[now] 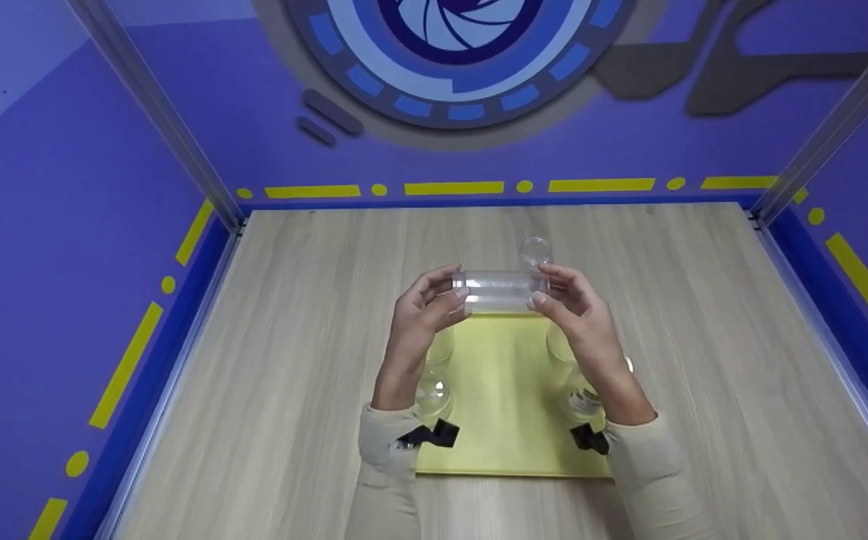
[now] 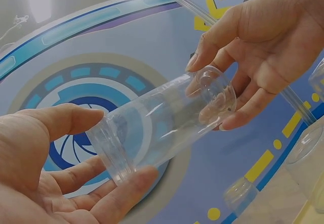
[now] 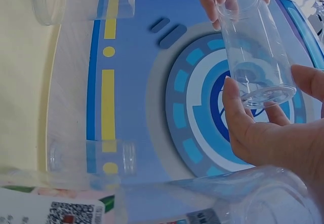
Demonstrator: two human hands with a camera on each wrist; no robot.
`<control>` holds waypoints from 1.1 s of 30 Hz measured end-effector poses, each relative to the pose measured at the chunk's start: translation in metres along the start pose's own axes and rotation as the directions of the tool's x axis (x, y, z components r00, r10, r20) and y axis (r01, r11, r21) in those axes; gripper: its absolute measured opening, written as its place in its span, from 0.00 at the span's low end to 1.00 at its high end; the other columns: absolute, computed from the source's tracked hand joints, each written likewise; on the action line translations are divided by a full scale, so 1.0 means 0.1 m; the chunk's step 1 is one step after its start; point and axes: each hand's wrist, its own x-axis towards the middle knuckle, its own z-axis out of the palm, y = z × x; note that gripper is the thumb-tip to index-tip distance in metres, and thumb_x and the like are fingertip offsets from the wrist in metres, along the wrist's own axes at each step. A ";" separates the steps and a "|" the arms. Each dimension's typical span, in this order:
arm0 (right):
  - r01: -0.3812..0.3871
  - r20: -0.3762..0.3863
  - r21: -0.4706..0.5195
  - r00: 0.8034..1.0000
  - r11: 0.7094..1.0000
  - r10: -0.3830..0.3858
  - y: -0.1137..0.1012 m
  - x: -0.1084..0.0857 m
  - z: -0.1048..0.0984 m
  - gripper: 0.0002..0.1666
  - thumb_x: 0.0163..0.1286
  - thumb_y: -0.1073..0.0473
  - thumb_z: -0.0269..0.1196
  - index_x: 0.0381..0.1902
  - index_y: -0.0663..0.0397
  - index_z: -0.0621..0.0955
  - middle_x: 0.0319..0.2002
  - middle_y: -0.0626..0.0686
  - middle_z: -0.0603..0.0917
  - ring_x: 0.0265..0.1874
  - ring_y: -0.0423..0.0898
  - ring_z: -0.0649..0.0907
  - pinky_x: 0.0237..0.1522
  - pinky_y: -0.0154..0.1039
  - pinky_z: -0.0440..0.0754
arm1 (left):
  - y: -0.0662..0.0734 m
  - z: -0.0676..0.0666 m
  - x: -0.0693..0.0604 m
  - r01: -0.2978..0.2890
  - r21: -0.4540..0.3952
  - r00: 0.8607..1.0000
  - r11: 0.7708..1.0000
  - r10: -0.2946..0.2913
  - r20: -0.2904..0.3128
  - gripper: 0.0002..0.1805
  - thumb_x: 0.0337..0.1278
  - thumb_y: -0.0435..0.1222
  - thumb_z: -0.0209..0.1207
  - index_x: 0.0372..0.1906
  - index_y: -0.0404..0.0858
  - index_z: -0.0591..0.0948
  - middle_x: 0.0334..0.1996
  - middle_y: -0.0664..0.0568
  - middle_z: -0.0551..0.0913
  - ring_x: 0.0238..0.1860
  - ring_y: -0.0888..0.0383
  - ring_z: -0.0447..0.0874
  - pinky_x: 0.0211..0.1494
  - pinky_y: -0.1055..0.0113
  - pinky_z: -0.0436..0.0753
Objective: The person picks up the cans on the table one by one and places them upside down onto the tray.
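A clear plastic jar (image 1: 500, 291) lies sideways in the air between both hands, over the far edge of the yellow mat (image 1: 509, 405). My left hand (image 1: 418, 315) holds its ridged mouth end, thumb on the near side and fingers around the rim. At the opposite end, my right hand (image 1: 582, 311) grips the jar's base between thumb and fingers. The left wrist view shows the see-through jar (image 2: 164, 125) tilted, with nothing visible inside. My right hand (image 3: 283, 133) is around the base in the right wrist view too.
More clear jars stand on the mat, one near the left wrist (image 1: 434, 394) and another by the right wrist (image 1: 582, 397). Beyond the held jar is a small clear container (image 1: 536, 251). A labelled jar (image 3: 243, 196) crosses the lower right wrist view. Blue walls surround the wooden table (image 1: 313, 315).
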 end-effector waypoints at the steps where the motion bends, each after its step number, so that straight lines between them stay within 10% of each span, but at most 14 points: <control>1: 0.002 0.000 0.001 1.000 1.000 -0.002 0.00 0.00 0.00 0.28 0.75 0.71 0.65 0.70 0.67 0.74 0.63 0.63 0.78 0.60 0.56 0.80 0.59 0.43 0.83 | 0.00 0.00 0.00 -0.002 0.003 1.000 1.000 0.002 0.001 0.28 0.68 0.36 0.67 0.69 0.31 0.77 0.59 0.36 0.81 0.58 0.41 0.84 0.57 0.54 0.87; 33: 0.005 -0.043 -0.002 0.999 1.000 -0.005 -0.05 -0.03 -0.06 0.27 0.74 0.71 0.65 0.68 0.67 0.75 0.61 0.64 0.79 0.60 0.57 0.81 0.59 0.42 0.83 | 0.10 -0.26 -0.06 -0.086 0.160 0.994 0.983 0.095 -0.047 0.27 0.72 0.32 0.62 0.72 0.29 0.75 0.67 0.36 0.79 0.66 0.45 0.79 0.64 0.54 0.83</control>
